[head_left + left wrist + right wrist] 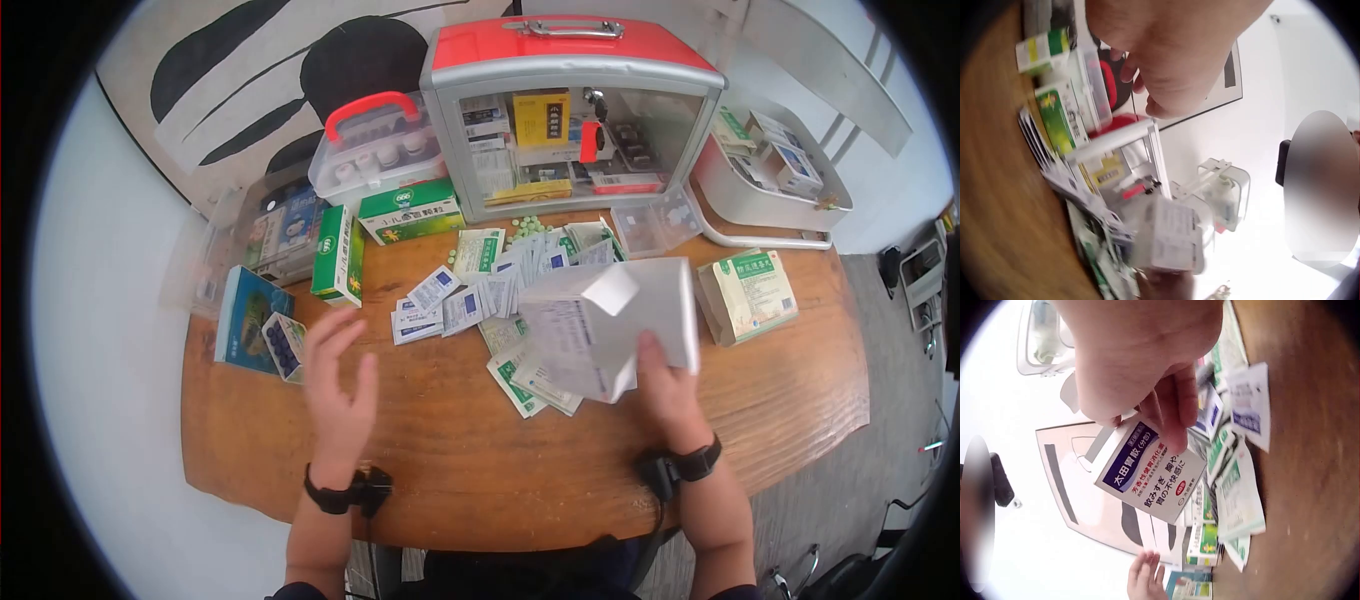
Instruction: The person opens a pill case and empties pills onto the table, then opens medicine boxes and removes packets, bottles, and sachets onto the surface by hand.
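Note:
My right hand (672, 400) grips a white medicine box (570, 335) by its side, thumb on the near face. A flap stands open on the box in the head view. Its printed face, with a dark blue label (1133, 454), shows in the right wrist view. Beneath and beside the box lies a loose pile of white-and-blue sachets (467, 308), with green-and-white packets (520, 385) at its near edge. My left hand (338, 390) is raised over the left of the table, fingers spread and holding nothing.
A red-topped medicine cabinet (575, 60) stands at the back. Left of it are a clear case (385, 150) with a red handle and two green boxes (338, 255). Pale green tablets (525, 230) lie behind the sachets. A packet stack (750, 295) and white bin (775, 200) stand right.

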A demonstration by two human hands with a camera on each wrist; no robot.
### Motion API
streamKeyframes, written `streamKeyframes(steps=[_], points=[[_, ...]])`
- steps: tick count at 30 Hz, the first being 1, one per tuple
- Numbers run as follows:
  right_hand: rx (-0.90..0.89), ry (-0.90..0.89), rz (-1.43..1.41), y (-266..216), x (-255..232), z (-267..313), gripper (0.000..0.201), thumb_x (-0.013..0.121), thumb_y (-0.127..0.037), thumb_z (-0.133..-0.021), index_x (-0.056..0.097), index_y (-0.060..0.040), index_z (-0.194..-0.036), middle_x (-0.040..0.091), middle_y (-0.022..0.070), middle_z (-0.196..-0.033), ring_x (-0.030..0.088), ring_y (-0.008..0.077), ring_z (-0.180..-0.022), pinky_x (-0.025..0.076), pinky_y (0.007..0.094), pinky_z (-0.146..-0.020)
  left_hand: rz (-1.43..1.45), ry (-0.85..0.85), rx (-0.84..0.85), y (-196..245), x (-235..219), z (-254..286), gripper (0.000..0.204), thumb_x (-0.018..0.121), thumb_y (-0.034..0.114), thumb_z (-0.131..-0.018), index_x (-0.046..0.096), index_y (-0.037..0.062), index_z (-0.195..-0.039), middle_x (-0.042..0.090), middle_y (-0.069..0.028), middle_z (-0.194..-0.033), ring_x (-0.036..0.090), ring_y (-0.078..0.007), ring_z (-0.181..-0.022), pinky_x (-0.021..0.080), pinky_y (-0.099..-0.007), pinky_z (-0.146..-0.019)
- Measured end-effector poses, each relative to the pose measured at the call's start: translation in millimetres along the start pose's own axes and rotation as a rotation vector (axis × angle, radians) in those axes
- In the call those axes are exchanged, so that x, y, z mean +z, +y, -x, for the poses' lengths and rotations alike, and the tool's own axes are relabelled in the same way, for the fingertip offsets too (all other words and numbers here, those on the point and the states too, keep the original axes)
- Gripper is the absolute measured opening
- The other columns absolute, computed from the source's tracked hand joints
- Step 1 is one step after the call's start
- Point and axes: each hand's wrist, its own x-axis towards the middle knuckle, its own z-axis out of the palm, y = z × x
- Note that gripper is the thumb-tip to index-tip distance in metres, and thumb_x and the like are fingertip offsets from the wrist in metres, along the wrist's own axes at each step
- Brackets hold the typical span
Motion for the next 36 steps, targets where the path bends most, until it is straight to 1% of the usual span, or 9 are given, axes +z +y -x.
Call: streamKeyframes(steps=[6, 11, 16, 18, 22, 24, 25, 26, 36], points=[[-0.346, 0.387, 0.286, -16.7, -87.4, 16.5, 0.021, 0.065, -0.006, -0.093, 0.063, 0.0067, -0.110, 0.067, 0.0072, -0.098, 0.060, 0.0129, -0.086, 0.050, 0.0281, -0.074, -0.637, 0.046, -0.045, -51.9, -41.6, 33.2, 0.033, 0.068, 0.005, -0.083, 0.062, 0.0065, -0.116, 0.048, -0.0157, -0.139, 0.042, -0.0387, -0.132, 0.035, -0.0475, -0.109], [0.087, 0.098, 0.488, -21.8, -173.9, 51.1, 0.028, 0.068, -0.012, -0.092, 0.061, 0.0066, -0.113, 0.066, 0.0091, -0.103, 0.059, 0.0137, -0.093, 0.048, 0.0282, -0.079, -0.625, 0.011, -0.102, -56.3, -44.4, 38.4, 0.034, 0.073, 0.005, -0.079, 0.060, 0.0057, -0.110, 0.049, -0.0166, -0.130, 0.044, -0.0394, -0.124, 0.037, -0.0472, -0.103], [0.079, 0.270, 0.789, -19.3, -263.3, 63.4, 0.039, 0.069, -0.016, -0.091, 0.056, 0.0074, -0.120, 0.064, 0.0192, -0.110, 0.060, 0.0250, -0.103, 0.049, 0.0364, -0.086, -0.650, 0.083, -0.151, -72.5, -56.2, 38.1, 0.040, 0.070, -0.002, -0.077, 0.056, 0.0037, -0.113, 0.049, -0.0181, -0.119, 0.048, -0.0387, -0.111, 0.041, -0.0450, -0.095], [0.113, 0.297, 1.170, -28.7, -266.9, 47.8, 0.033, 0.064, -0.020, -0.094, 0.064, 0.0092, -0.108, 0.067, 0.0249, -0.100, 0.066, 0.0315, -0.094, 0.051, 0.0395, -0.081, -0.543, 0.127, -0.203, -72.6, -57.2, 42.1, 0.045, 0.066, -0.006, -0.075, 0.054, 0.0038, -0.117, 0.049, -0.0200, -0.119, 0.049, -0.0396, -0.112, 0.042, -0.0449, -0.096], [0.029, 0.327, 1.115, -0.3, -268.4, 18.6, 0.038, 0.058, -0.026, -0.098, 0.068, 0.0101, -0.093, 0.068, 0.0256, -0.082, 0.067, 0.0368, -0.076, 0.051, 0.0434, -0.071, -0.475, 0.144, -0.257, -54.5, -57.4, 53.0, 0.064, 0.063, -0.009, -0.072, 0.047, 0.0039, -0.133, 0.041, -0.0212, -0.131, 0.047, -0.0405, -0.121, 0.040, -0.0441, -0.105], [-0.063, 0.419, 1.055, 14.0, -259.4, 0.1, 0.045, 0.054, -0.030, -0.101, 0.068, 0.0107, -0.087, 0.063, 0.0176, -0.063, 0.062, 0.0293, -0.058, 0.049, 0.0402, -0.057, -0.484, 0.143, -0.263, -46.2, -55.6, 58.4, 0.065, 0.062, -0.009, -0.072, 0.046, 0.0038, -0.133, 0.039, -0.0213, -0.135, 0.045, -0.0409, -0.123, 0.040, -0.0442, -0.106], [0.291, 0.368, 1.066, -25.0, -220.2, -8.4, 0.045, 0.054, -0.032, -0.102, 0.068, 0.0095, -0.090, 0.059, 0.0126, -0.061, 0.060, 0.0190, -0.057, 0.045, 0.0336, -0.051, -0.495, 0.139, -0.266, -43.0, -54.9, 61.7, 0.065, 0.062, -0.009, -0.072, 0.046, 0.0037, -0.134, 0.038, -0.0214, -0.139, 0.044, -0.0412, -0.126, 0.039, -0.0443, -0.107], [0.291, 0.363, 1.066, -21.3, -222.9, -10.8, 0.045, 0.054, -0.032, -0.102, 0.068, 0.0095, -0.090, 0.059, 0.0126, -0.061, 0.060, 0.0190, -0.057, 0.045, 0.0336, -0.051, -0.497, 0.139, -0.270, -39.5, -54.1, 64.5, 0.065, 0.062, -0.009, -0.072, 0.046, 0.0037, -0.134, 0.038, -0.0214, -0.139, 0.044, -0.0412, -0.126, 0.039, -0.0443, -0.107], [0.201, 0.231, 0.641, -1.7, -231.6, 37.6, 0.053, 0.052, -0.029, -0.103, 0.035, -0.0077, -0.149, 0.057, 0.0089, -0.118, 0.065, 0.0147, -0.080, 0.049, 0.0270, -0.071, -0.079, 0.163, -0.443, -52.9, -48.9, 83.5, 0.069, 0.064, -0.009, -0.074, 0.043, 0.0008, -0.138, 0.046, -0.0197, -0.135, 0.053, -0.0341, -0.123, 0.044, -0.0395, -0.103]])
